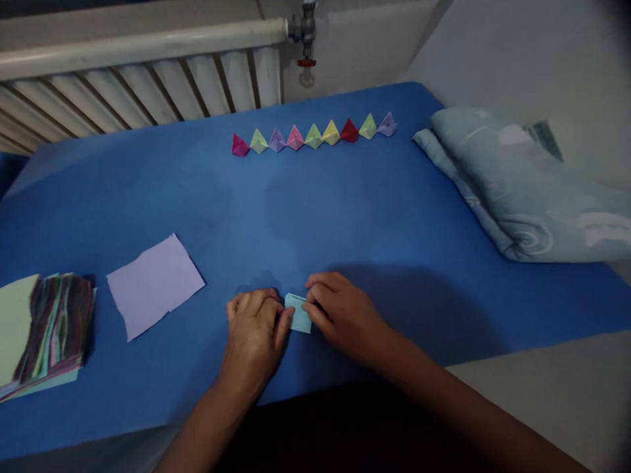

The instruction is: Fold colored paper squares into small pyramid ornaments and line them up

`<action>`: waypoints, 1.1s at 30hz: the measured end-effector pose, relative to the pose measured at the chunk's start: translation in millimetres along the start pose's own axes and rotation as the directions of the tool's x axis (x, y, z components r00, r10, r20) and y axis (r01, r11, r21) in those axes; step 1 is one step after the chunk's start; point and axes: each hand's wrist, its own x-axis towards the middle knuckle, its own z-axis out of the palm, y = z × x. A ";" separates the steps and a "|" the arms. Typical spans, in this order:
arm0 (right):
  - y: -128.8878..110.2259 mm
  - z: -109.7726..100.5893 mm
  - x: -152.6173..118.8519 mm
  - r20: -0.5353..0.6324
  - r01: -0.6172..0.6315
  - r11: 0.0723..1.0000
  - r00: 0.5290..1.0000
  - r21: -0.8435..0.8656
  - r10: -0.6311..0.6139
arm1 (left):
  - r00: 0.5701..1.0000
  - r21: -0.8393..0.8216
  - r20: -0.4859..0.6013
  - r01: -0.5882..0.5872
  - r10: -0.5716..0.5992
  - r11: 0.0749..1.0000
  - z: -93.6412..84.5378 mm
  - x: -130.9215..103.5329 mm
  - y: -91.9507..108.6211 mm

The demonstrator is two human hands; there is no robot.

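Note:
A small folded piece of light-blue paper (300, 318) lies on the blue cloth between my two hands. My left hand (254, 328) grips its left edge, thumb on top and the other fingers curled. At its right edge, my right hand (342, 315) pinches the paper between thumb and bent fingers. A fold line runs along the paper's upper part. The fingertips beneath the paper are hidden.
A lilac paper sheet (156, 284) lies to the left, beside a stack of coloured paper (54, 328). Several folded paper boats (314, 136) form a row at the back. A folded pale-green blanket (522, 190) sits at right. Behind the blue surface (197, 184) stands a radiator (148, 85).

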 end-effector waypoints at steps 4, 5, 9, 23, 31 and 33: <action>-2.7 1.0 3.0 0.031 -0.066 0.996 0.997 -0.053 0.068 | 0.999 0.026 -0.032 0.021 -0.020 0.999 2.9 -3.3 -2.4; -3.4 1.1 3.6 0.037 -0.072 0.996 0.997 -0.060 0.074 | 0.999 0.037 -0.041 0.020 -0.018 0.999 3.7 -4.2 -3.2; -6.7 1.1 4.2 0.050 -0.092 0.992 0.994 -0.087 0.097 | 0.994 0.085 -0.092 -0.048 0.055 0.995 4.9 -6.3 -5.7; -0.2 4.3 -4.6 -0.062 -0.156 0.987 0.986 -0.039 0.153 | 0.947 0.072 0.024 -0.322 0.321 0.944 -11.3 -2.0 -14.3; 0.4 3.0 -4.5 -0.100 -0.194 0.981 0.976 0.022 0.195 | 0.832 -0.045 0.433 -0.364 0.346 0.930 -24.2 62.4 -8.4; 3.2 2.3 -7.2 -0.130 -0.195 0.979 0.971 0.063 0.202 | 0.818 -0.036 0.498 -0.311 0.287 0.950 -22.2 73.9 -6.9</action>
